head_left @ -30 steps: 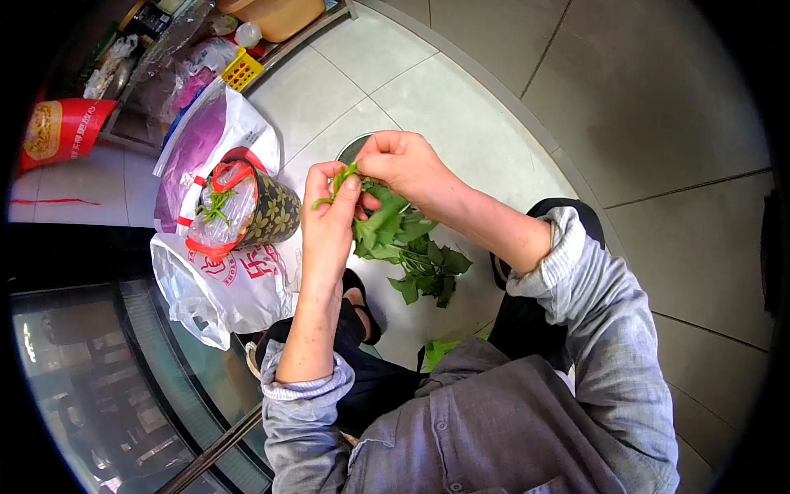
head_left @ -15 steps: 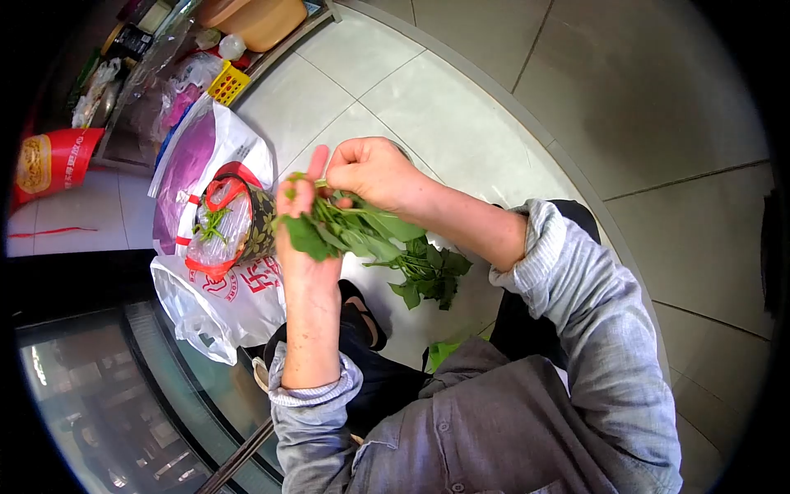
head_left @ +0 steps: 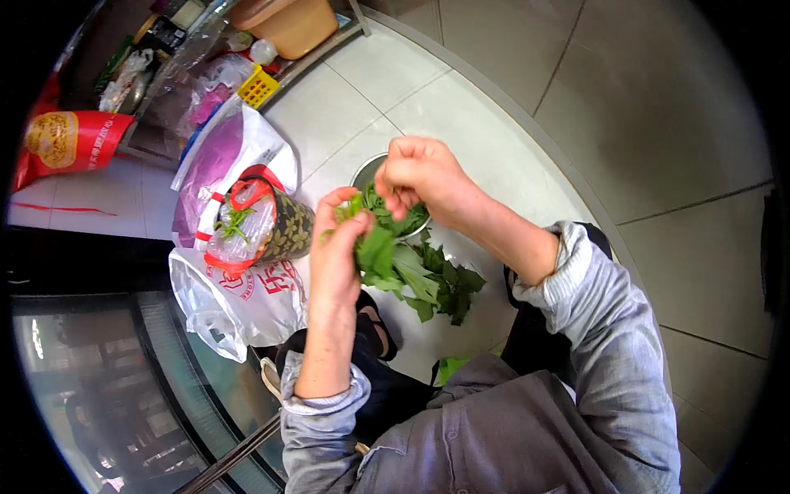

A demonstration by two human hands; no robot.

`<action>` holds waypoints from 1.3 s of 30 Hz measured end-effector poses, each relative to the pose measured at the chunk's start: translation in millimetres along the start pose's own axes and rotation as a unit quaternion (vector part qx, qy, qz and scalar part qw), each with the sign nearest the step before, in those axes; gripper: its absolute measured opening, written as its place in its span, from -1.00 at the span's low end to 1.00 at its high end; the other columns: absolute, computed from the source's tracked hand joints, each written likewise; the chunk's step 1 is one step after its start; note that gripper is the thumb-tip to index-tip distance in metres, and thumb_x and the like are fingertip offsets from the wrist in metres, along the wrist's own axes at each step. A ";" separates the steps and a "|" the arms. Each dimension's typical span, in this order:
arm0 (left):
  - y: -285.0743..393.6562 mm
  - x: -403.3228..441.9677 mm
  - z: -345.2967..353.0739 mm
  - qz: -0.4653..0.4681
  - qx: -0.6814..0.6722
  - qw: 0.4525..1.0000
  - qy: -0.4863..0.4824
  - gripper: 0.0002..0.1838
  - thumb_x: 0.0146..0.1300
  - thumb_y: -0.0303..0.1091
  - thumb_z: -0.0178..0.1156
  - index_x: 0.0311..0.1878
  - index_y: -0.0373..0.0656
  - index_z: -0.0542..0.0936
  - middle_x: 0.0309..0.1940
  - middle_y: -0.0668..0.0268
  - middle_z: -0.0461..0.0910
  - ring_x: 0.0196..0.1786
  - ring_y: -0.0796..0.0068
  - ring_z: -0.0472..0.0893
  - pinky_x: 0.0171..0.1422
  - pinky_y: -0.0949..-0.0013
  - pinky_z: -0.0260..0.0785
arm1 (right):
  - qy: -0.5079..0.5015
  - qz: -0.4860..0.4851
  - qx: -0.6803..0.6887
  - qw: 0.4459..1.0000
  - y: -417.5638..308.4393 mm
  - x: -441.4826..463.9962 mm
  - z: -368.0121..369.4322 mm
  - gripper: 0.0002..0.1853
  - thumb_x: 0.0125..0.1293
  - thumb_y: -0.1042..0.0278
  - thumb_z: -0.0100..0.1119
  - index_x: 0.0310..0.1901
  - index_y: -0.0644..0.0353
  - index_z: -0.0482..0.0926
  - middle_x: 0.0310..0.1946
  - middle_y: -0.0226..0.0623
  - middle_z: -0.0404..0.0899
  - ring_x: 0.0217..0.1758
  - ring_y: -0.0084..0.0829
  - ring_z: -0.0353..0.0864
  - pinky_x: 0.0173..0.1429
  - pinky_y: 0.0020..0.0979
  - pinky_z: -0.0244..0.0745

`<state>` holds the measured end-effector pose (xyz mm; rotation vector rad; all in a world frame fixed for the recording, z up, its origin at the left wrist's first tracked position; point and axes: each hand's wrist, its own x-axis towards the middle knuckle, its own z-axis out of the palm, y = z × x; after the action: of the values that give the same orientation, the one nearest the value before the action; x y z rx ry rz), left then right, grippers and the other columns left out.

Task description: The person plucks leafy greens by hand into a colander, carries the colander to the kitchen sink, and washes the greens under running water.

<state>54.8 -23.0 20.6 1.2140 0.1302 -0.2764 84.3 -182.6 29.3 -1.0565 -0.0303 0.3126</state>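
Note:
My left hand is closed round a bunch of green leafy stems, whose leaves hang to the right of its fingers. Just up and to the right, my right hand is curled over a round metal bowl that has greens in it. Whether anything is between the right fingertips is too small to tell. More dark green leaves lie on the floor below the bowl.
A flower-patterned bin lined with a plastic bag holds green scraps on the left. White plastic bags surround it. A shelf with an orange tub and a yellow basket stands at upper left. My feet flank the leaves.
The left hand has turned, and its bunch now hangs lower right. My right hand has moved away from the left hand, to the right, uncovering the bowl. The whole view has shifted slightly.

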 end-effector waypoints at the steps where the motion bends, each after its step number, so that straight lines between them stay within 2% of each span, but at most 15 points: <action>1: -0.3 0.0 3.4 0.020 0.050 0.999 -0.007 -0.66 0.13 -0.54 -0.01 0.00 -0.15 0.28 -0.49 0.39 0.40 -0.46 0.67 0.35 -0.38 0.63 0.19 | -0.022 0.015 -0.022 0.999 2.2 -0.8 1.5 -0.93 0.00 0.49 0.04 -0.55 0.25 0.38 -0.59 -0.28 0.50 -0.61 -0.55 0.48 -0.56 -0.52 0.40; 3: -5.1 3.2 -0.4 0.042 0.076 0.996 -0.024 -0.65 0.10 -0.56 -0.03 0.00 -0.15 0.29 -0.42 0.30 0.46 -0.47 0.60 0.39 -0.36 0.57 0.27 | -0.031 0.007 -0.049 0.998 8.5 -0.5 6.2 -0.93 -0.02 0.52 0.06 -0.55 0.23 0.38 -0.64 -0.32 0.48 -0.62 -0.60 0.46 -0.54 -0.57 0.36; 7: -11.4 6.8 -1.2 0.047 0.133 0.990 0.023 -0.67 0.13 -0.58 -0.07 -0.01 -0.14 0.28 -0.45 0.36 0.45 -0.47 0.68 0.37 -0.41 0.62 0.18 | -0.057 -0.033 -0.066 0.996 17.8 -2.5 11.5 -0.96 0.04 0.57 0.01 -0.44 0.27 0.46 -0.60 -0.33 0.49 -0.59 -0.62 0.47 -0.47 -0.59 0.36; 9: -15.7 9.8 -4.5 0.085 0.200 0.976 0.032 -0.68 0.15 -0.56 -0.07 0.00 -0.17 0.28 -0.34 0.31 0.46 -0.31 0.58 0.44 -0.21 0.54 0.29 | -0.082 -0.082 -0.057 0.992 27.4 -2.0 14.8 -0.90 0.06 0.59 -0.03 -0.38 0.31 0.50 -0.56 -0.34 0.51 -0.52 -0.63 0.50 -0.44 -0.58 0.38; 10: -19.3 11.3 -2.9 0.126 0.225 0.965 0.038 -0.68 0.15 -0.57 -0.07 0.01 -0.19 0.28 -0.33 0.29 0.46 -0.27 0.56 0.45 -0.17 0.52 0.30 | -0.092 -0.104 -0.115 0.984 28.7 -4.4 15.3 -0.85 0.07 0.58 -0.02 -0.32 0.32 0.52 -0.46 -0.26 0.55 -0.42 -0.48 0.56 -0.34 -0.49 0.43; 11: -22.5 13.1 -2.8 0.167 0.249 0.953 0.045 -0.67 0.14 -0.57 -0.07 0.01 -0.22 0.27 -0.31 0.27 0.46 -0.23 0.54 0.45 -0.14 0.50 0.31 | -0.089 -0.171 -0.213 0.958 28.8 -7.5 16.7 -0.85 0.06 0.56 0.00 -0.31 0.31 0.52 -0.43 -0.24 0.55 -0.39 -0.42 0.57 -0.30 -0.46 0.44; 12: -21.2 14.2 -2.6 0.155 0.290 0.943 0.050 -0.66 0.12 -0.59 -0.06 0.02 -0.23 0.29 -0.14 0.19 0.44 -0.06 0.46 0.43 0.03 0.44 0.29 | -0.086 -0.235 -0.308 0.918 24.2 -12.1 21.0 -0.85 0.06 0.54 0.01 -0.31 0.31 0.53 -0.40 -0.21 0.55 -0.36 -0.36 0.57 -0.27 -0.42 0.45; 14: -17.3 11.0 1.6 0.138 0.317 0.937 0.042 -0.65 0.12 -0.59 -0.05 0.02 -0.23 0.29 -0.13 0.20 0.44 -0.06 0.46 0.43 0.04 0.45 0.28 | -0.090 -0.311 -0.437 0.839 25.3 -15.0 21.0 -0.81 0.04 0.47 0.06 -0.26 0.27 0.53 -0.31 -0.12 0.52 -0.30 -0.14 0.53 -0.20 -0.31 0.45; 17: -19.4 9.5 4.7 0.122 0.216 0.969 0.014 -0.62 0.14 -0.55 -0.01 0.06 -0.24 0.29 -0.18 0.25 0.46 -0.14 0.53 0.45 -0.06 0.50 0.30 | -0.012 -0.343 -0.426 0.837 27.2 -6.4 15.2 -0.82 0.09 0.49 0.02 -0.26 0.28 0.52 -0.34 -0.15 0.55 -0.36 -0.26 0.57 -0.23 -0.35 0.45; 20: -7.1 3.2 1.3 0.037 0.044 0.998 -0.039 -0.62 0.15 -0.49 0.07 0.07 -0.23 0.31 -0.30 0.33 0.47 -0.31 0.66 0.43 -0.22 0.60 0.29 | 0.022 -0.164 -0.278 0.946 15.0 -4.0 10.8 -0.84 0.15 0.51 -0.04 -0.26 0.33 0.50 -0.42 -0.22 0.57 -0.45 -0.46 0.57 -0.32 -0.46 0.44; 23: -5.4 4.0 -5.3 -0.037 -0.120 0.992 -0.012 -0.69 0.16 -0.47 0.09 0.00 -0.21 0.36 -0.49 0.37 0.43 -0.43 0.61 0.39 -0.30 0.57 0.25 | -0.008 -0.068 -0.143 0.987 16.4 -6.6 10.3 -0.84 0.19 0.51 -0.06 -0.28 0.37 0.50 -0.48 -0.32 0.55 -0.49 -0.63 0.51 -0.37 -0.58 0.39; 30: -12.2 3.2 0.7 0.059 -0.071 0.995 -0.021 -0.80 0.15 -0.47 0.09 -0.15 -0.19 0.38 -0.52 0.37 0.37 -0.45 0.58 0.35 -0.32 0.55 0.23 | 0.040 -0.014 -0.104 0.994 28.1 -1.7 3.6 -0.86 0.19 0.50 0.06 -0.22 0.31 0.52 -0.45 -0.45 0.51 -0.47 -0.69 0.42 -0.35 -0.63 0.36; 33: -10.9 3.1 -0.1 0.086 -0.020 0.996 -0.018 -0.79 0.15 -0.48 0.09 -0.14 -0.18 0.38 -0.52 0.38 0.37 -0.44 0.60 0.36 -0.31 0.56 0.22 | 0.031 -0.045 -0.153 0.987 32.0 0.1 0.6 -0.85 0.19 0.50 0.07 -0.21 0.32 0.51 -0.46 -0.45 0.52 -0.49 -0.69 0.41 -0.36 -0.63 0.36; 36: -7.7 0.1 3.4 0.100 0.032 0.994 0.005 -0.79 0.16 -0.47 0.08 -0.12 -0.19 0.39 -0.50 0.40 0.39 -0.42 0.62 0.37 -0.30 0.57 0.22 | 0.062 -0.115 -0.237 0.963 34.4 -1.5 2.4 -0.85 0.15 0.45 0.05 -0.29 0.33 0.52 -0.55 -0.27 0.52 -0.54 -0.56 0.47 -0.42 -0.51 0.38; 39: -8.1 -0.9 2.8 0.106 0.060 0.992 0.011 -0.80 0.18 -0.46 0.07 -0.12 -0.20 0.40 -0.49 0.41 0.40 -0.42 0.65 0.37 -0.31 0.58 0.21 | 0.072 -0.203 -0.309 0.926 32.5 -4.1 6.2 -0.87 0.15 0.46 0.01 -0.33 0.34 0.48 -0.52 -0.09 0.52 -0.50 -0.29 0.53 -0.37 -0.36 0.40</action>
<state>51.6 -28.2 14.5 1.3380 0.0023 -0.0857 71.5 -163.7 5.0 -1.6614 -0.2251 -0.1717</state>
